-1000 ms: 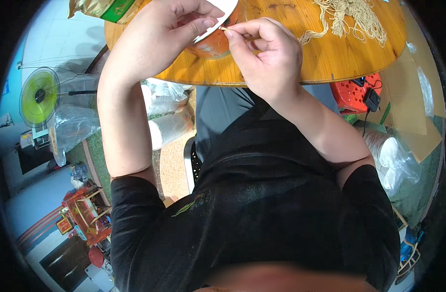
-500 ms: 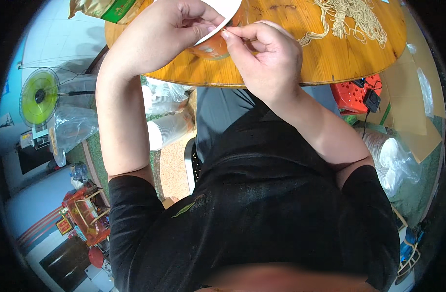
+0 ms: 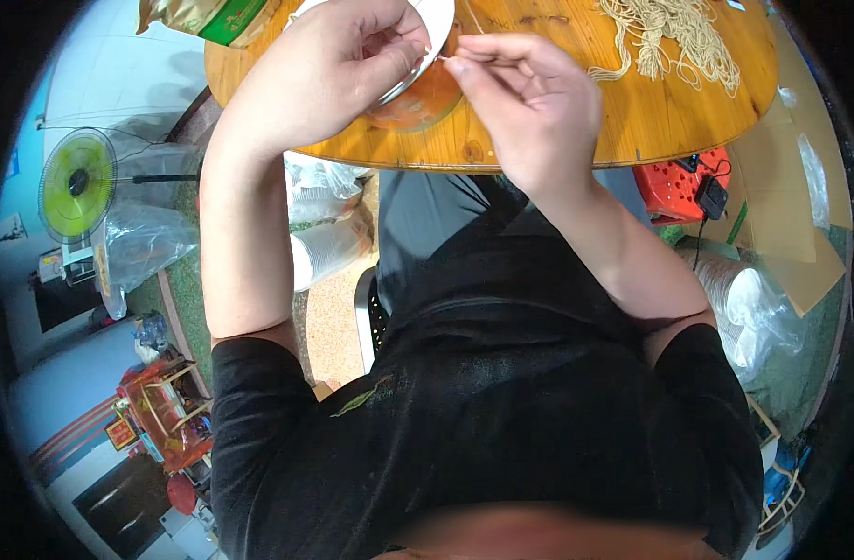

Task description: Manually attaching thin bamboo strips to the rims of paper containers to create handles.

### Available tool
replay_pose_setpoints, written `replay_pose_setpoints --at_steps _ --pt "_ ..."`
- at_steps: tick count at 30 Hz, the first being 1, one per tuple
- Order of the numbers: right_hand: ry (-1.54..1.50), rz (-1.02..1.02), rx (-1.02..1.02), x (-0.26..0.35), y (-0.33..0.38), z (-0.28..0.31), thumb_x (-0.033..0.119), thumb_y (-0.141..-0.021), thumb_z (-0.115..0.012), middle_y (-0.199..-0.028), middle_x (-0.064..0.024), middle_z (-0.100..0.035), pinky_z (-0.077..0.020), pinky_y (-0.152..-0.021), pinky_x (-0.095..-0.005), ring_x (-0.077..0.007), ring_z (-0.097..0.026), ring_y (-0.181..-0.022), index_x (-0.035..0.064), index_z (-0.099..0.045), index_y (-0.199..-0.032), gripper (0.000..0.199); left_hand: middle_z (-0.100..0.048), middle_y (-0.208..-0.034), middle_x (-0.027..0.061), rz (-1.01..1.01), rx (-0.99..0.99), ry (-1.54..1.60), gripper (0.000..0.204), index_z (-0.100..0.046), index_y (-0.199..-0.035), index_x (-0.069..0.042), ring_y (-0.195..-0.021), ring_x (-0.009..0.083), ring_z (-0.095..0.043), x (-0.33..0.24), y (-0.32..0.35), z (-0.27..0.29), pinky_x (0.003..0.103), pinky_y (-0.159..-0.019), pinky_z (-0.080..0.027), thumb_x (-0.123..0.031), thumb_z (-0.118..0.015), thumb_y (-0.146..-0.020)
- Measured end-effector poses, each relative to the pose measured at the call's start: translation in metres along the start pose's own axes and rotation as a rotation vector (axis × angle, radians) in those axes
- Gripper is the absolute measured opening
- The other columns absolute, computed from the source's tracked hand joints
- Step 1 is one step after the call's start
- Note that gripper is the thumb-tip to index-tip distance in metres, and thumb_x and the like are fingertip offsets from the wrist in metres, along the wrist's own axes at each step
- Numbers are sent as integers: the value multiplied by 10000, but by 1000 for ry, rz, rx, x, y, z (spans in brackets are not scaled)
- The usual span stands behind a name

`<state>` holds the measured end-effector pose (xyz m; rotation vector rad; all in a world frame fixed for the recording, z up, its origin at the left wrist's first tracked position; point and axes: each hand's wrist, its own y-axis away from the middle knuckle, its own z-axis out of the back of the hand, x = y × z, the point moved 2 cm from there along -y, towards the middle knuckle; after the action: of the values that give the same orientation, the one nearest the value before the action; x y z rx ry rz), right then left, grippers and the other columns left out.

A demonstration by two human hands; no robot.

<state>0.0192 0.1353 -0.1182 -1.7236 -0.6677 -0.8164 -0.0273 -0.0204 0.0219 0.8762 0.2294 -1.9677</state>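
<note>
My left hand [image 3: 385, 47] is closed in a pinch over a white, round-edged thing [image 3: 436, 17]; a small pale tip shows at its fingertips. My right hand [image 3: 534, 89] faces it, thumb and forefinger pinched on a thin pale strand [image 3: 443, 58] that bridges the short gap between the hands. Its other fingers are curled. Under the hands, near the table's front edge, is a see-through rounded thing [image 3: 427, 98] with an orange-red tint; whether it is a bowl I cannot tell. A piece of beige cord [image 3: 473, 17] lies beyond my right fingertips.
A heap of beige cord [image 3: 674, 42] lies on the right of the wooden table [image 3: 623, 126]. At the far left stands a gold and green bag [image 3: 217, 19]. Below are a red stool [image 3: 679, 187], bagged white stacks [image 3: 329, 247], a fan [image 3: 77, 182] and cardboard [image 3: 772, 177].
My right hand has moved right, away from the left, and the strand now shows between them. My left hand has shifted slightly right. More of the see-through thing is visible.
</note>
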Motion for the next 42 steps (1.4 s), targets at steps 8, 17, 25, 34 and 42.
replay_pose_setpoints --at_steps 8,17,25,34,42 --pt "-775 -438 -140 -3 -17 16 -84 -1022 -691 -1178 -174 -750 -596 -1091 -390 -272 -755 -1166 11 -659 -1074 112 -731 -1023 29 -178 -85 30 129 -687 -1175 19 -953 97 -723 34 7 -9 271 -828 -638 -83 -628 -1124" --pt "-883 -1016 -139 21 -28 25 -64 -1060 -640 -1266 -220 -681 -582 -1152 -427 -299 -708 -1218 -7 -576 -1089 90 -704 -927 54 -360 -343 -249 83 -707 -1080 14 -816 137 -687 22 16 -24 311 -698 -586 -65 -690 -1064" --pt "-862 -1161 -315 31 -5 28 -35 -1088 -622 -1256 -189 -668 -607 -1106 -339 -242 -693 -1205 -107 -583 -1257 188 -716 -893 165 -369 -499 -246 75 -720 -978 -34 -852 375 -731 14 19 -41 464 -762 -584 -77 -734 -919" --pt "-2 -765 274 80 -81 7 28 -997 -740 -938 -93 -775 -579 -759 -321 -169 -724 -862 -43 -736 -1176 192 -720 -908 163 -377 -510 -318 74 -715 -970 -45 -880 392 -731 7 25 -43 481 -768 -589 -76 -727 -905" --pt "501 -572 596 81 -98 10 151 -1034 -707 -951 -124 -793 -565 -806 -315 -169 -724 -860 -42 -788 -1087 215 -717 -895 144 -374 -616 -237 63 -710 -977 -34 -837 349 -734 9 25 -45 449 -751 -586 -65 -741 -932"
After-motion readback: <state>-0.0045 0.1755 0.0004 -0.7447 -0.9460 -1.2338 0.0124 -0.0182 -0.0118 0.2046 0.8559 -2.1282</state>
